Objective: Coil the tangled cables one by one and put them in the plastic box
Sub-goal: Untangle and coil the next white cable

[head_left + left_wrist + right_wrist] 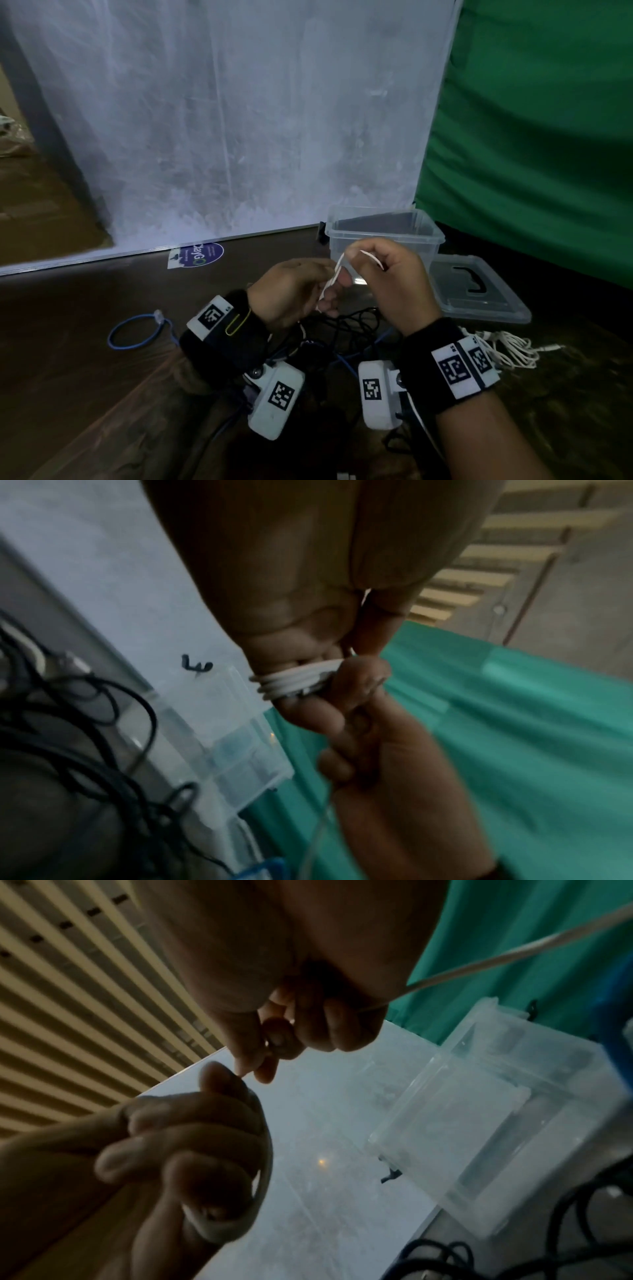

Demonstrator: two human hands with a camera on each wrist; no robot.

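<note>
Both hands are raised above the table in front of the clear plastic box. My left hand grips several loops of a thin white cable, wound round its fingers; the loops show clearly in the left wrist view. My right hand pinches the free run of the same white cable between thumb and fingers, right next to the left hand. Below the hands lies a tangle of black cables mixed with a blue cable.
The box's clear lid lies flat to the right of the box. A bundled white cable sits at the right. A blue network cable loop lies on the left. A white panel and a green cloth stand behind.
</note>
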